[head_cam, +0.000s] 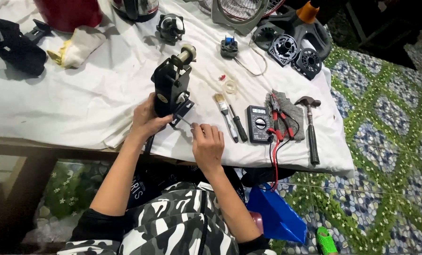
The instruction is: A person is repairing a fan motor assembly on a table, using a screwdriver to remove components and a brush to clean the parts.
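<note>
Near the front edge of the table [79,99], on its white cloth cover:
Black motor unit: [171,87] standing upright, shaft with a pale round end pointing up and toward the far edge; small metal bracket at its lower right.
Left hand: [146,118] wrapped around the lower left side of the black motor unit, fingers closed on the housing, steadying it.
Right hand: [207,143] just right of the unit, fingertips pinched on a thin metal tool [186,121] whose tip meets the bracket; kind of tool too small to tell.
Right of the hands: paintbrush [223,109] and black-handled screwdriver [238,124] lying side by side, then a multimeter [258,123] with red and black leads trailing over the front edge.
Toward the right edge: red-handled pliers [279,115] on a grey rag [293,113], hammer [311,127] beside it, handle pointing to the front edge.
Far edge: black fan parts [293,52], a small motor [171,27], a red vessel [69,13].
Far left corner: black strap [15,47] and a yellowish glove [76,47].
</note>
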